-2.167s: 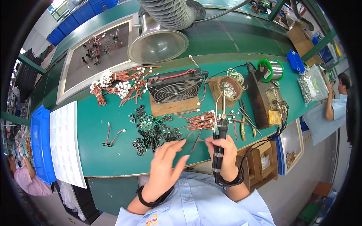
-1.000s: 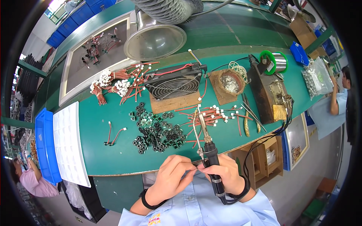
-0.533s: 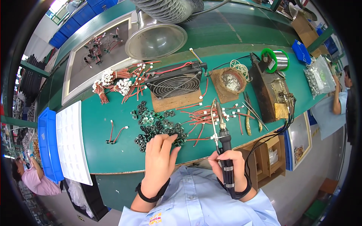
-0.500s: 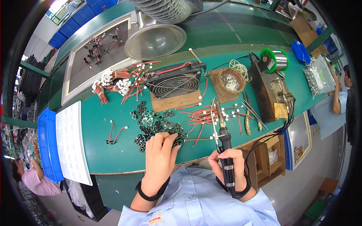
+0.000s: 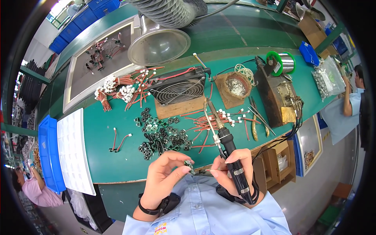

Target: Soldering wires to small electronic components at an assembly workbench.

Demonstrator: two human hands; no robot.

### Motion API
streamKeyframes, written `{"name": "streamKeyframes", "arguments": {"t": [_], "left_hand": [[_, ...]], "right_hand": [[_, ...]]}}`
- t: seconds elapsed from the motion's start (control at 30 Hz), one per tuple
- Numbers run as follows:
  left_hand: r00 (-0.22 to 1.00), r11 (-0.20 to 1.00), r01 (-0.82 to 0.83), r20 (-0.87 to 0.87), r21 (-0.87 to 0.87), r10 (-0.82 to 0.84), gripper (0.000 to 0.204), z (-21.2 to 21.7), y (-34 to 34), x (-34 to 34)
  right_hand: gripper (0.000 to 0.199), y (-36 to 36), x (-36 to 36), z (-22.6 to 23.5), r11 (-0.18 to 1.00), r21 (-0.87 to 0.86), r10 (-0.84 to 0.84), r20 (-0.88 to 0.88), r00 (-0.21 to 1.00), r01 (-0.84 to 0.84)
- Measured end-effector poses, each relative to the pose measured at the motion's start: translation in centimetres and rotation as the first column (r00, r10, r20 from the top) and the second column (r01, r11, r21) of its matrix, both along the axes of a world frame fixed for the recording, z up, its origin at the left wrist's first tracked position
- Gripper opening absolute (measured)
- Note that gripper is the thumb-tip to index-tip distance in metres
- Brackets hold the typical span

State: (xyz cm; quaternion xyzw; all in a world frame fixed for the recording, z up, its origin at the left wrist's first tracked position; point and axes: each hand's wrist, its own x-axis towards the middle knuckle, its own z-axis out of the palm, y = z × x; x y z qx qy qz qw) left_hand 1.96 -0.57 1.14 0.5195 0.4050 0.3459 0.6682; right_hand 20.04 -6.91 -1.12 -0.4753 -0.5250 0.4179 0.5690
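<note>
- I saw the left hand [image 5: 166,176] pinched shut on a small dark green circuit piece [image 5: 189,166], thumb and fingertips closed around it just off the near edge of the green work surface [image 5: 105,156], lifted close to the body, I judged, so the joint could be seen.
- The right hand [image 5: 231,172] was clamped around a black-handled soldering iron [image 5: 231,156], its metal tip angled toward 11 o'clock over the surface; a thin wire lead looked trapped between those fingers, pointing at the piece, though I could not tell whether it touched.
- The pile of small dark circuit pieces [image 5: 162,135] lay at 12 o'clock from the left hand, near enough, I thought, for quick picking.
- Red wires with white plugs [image 5: 219,119] were spread at 12 o'clock from the iron.
- A black wire-guarded fan [image 5: 178,86] sat further out, probably to draw fumes.
- A brown dish of metal wool [image 5: 235,86] and a green-rimmed solder spool [image 5: 280,62] stood at 1 o'clock.
</note>
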Motion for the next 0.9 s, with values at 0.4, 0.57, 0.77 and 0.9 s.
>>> {"name": "streamKeyframes", "arguments": {"t": [0.4,0.57,0.77,0.9], "left_hand": [[0.827,0.903,0.294,0.558,-0.315,-0.075,0.018,-0.9,-0.4,-0.9],[0.777,0.881,0.359,0.622,-0.307,-0.1,0.021,-1.2,-0.5,-1.0],[0.801,0.886,0.341,0.59,-0.315,-0.099,0.022,-1.0,-0.5,-1.0],[0.832,0.899,0.293,0.549,-0.324,-0.073,0.023,-1.0,-0.7,-1.1]], "right_hand": [[0.047,0.8,-1.7,2.5,0.987,0.142,0.062,0.121,0.991,-0.079],[0.045,1.3,-2.2,2.9,0.975,0.197,0.094,0.067,0.993,-0.106],[0.041,1.4,-2.4,2.8,0.959,0.265,0.081,0.079,0.994,-0.099],[0.04,1.5,-2.3,2.9,0.955,0.279,0.08,0.081,0.993,-0.1]]}}
